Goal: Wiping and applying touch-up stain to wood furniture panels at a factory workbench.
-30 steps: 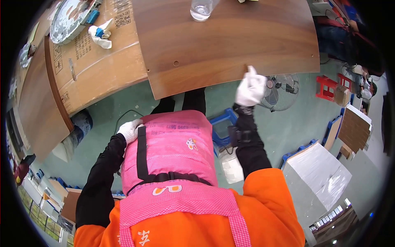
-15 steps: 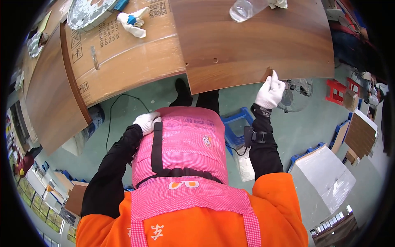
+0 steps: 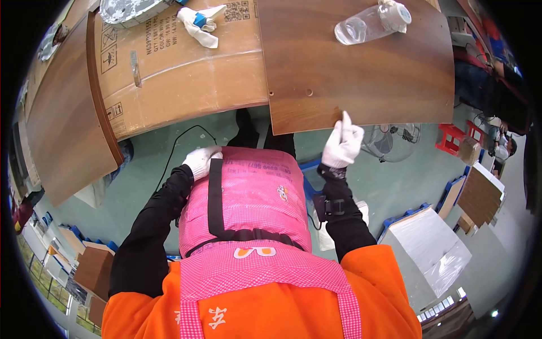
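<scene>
My right hand [image 3: 342, 143], in a white glove, is at the near edge of a brown wood-grain board [image 3: 361, 73]. Its index finger stretches onto the board beside a small dark patch [image 3: 337, 110]; the other fingers are partly bent, and I see nothing held. At the upper left edge of the pink checked apron [image 3: 259, 198], my white-gloved left hand [image 3: 201, 162] is closed against the cloth near a black strap [image 3: 215, 195]. Its fingertips are hidden.
A clear plastic bottle [image 3: 361, 28] lies on the board. Left of it, a cardboard box [image 3: 186, 85] bears a crumpled white glove [image 3: 202, 28] and a whitish metal piece [image 3: 132, 11]. Beyond the board's near edge stand a fan [image 3: 389, 141] and red stools [image 3: 450, 139].
My right hand has moved left along the board's near edge and slightly toward me. My left hand stays at the apron. The view has shifted, showing more of the bottle.
</scene>
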Tool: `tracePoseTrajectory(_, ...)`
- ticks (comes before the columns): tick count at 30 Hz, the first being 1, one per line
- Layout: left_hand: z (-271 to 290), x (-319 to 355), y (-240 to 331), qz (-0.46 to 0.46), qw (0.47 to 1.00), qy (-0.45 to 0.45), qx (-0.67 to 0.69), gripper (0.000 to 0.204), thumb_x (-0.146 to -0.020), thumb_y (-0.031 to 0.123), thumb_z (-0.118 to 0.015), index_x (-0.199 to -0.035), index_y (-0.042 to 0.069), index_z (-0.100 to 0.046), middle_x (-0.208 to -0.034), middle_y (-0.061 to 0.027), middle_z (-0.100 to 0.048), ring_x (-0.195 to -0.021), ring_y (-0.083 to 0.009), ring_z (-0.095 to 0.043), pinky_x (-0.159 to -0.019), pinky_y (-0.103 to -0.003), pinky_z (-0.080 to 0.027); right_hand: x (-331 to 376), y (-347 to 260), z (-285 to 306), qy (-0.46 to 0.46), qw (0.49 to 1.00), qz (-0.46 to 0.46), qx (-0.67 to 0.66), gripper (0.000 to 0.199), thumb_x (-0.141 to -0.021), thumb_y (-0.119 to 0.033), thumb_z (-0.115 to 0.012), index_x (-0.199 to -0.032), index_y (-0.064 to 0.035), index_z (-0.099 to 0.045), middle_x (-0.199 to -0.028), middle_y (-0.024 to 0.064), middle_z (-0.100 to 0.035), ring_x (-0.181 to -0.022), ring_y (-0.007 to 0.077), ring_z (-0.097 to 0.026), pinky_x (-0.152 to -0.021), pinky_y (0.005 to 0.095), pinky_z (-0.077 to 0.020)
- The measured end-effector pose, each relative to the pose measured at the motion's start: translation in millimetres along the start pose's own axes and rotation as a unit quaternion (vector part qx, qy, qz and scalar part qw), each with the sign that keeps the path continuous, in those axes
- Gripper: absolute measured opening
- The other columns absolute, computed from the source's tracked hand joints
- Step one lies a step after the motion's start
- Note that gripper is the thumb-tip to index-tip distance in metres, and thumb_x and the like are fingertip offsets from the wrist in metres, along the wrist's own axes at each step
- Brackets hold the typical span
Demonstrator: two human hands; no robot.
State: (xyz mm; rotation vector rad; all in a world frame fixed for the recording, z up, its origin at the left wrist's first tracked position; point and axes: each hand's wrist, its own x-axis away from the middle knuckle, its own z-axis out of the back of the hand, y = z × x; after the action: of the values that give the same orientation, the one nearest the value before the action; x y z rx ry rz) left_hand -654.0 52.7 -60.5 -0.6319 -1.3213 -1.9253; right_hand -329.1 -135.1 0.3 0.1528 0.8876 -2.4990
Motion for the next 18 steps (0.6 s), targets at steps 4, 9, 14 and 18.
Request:
tracePoseTrajectory(4,17,-3,33,-0.043,0.998,0.034,0.016,0.043,-0.103,0.037,-0.053,-0.124,0.004,-0.07,-0.113,-0.0222,-0.074,-0.109,-0.0387,-0.07,-0.097,-0.042,-0.054,37,-70,-13,-0.111,0.942,0.283,-0.138,0.018,-0.08,0.0,-0.078,-0.089,-0.0144,-0.071,-0.075,0.0018,-0.059,-0.065,0.021,-0.059,-0.057,0.0365,-0.047)
tracePoseTrajectory(9,55,-2,85,-0.084,0.939,0.237,0.233,0.03,-0.104,0.022,-0.056,-0.113,-0.002,-0.071,-0.085,-0.0101,-0.075,-0.075,-0.0179,-0.071,-0.07,-0.029,-0.055,-18,-128,-19,-0.283,0.877,0.333,-0.199,0.032,-0.077,0.001,-0.075,-0.108,-0.0086,-0.076,-0.076,0.0085,-0.061,-0.072,0.0284,-0.062,-0.066,0.0394,-0.0514)
tracePoseTrajectory(14,100,-25,98,-0.157,0.84,0.472,0.217,0.02,-0.104,0.012,-0.059,-0.111,-0.003,-0.07,-0.079,-0.0056,-0.071,-0.069,-0.009,-0.065,-0.062,-0.026,-0.052,-152,-138,-99,-0.198,0.948,0.151,-0.195,0.026,-0.09,-0.005,-0.071,-0.116,-0.0051,-0.075,-0.094,0.0131,-0.066,-0.087,0.0281,-0.068,-0.081,0.0361,-0.0534)
tracePoseTrajectory(18,130,-49,118,-0.189,0.834,0.517,-0.035,0.012,-0.092,0.01,-0.07,-0.101,0.004,-0.074,-0.084,-0.0153,-0.071,-0.074,-0.032,-0.07,-0.071,-0.039,-0.057,-244,-152,-176,-0.131,0.961,0.143,-0.199,0.027,-0.09,-0.014,-0.075,-0.117,-0.0097,-0.077,-0.099,0.0117,-0.07,-0.094,0.0254,-0.071,-0.088,0.0359,-0.0549)
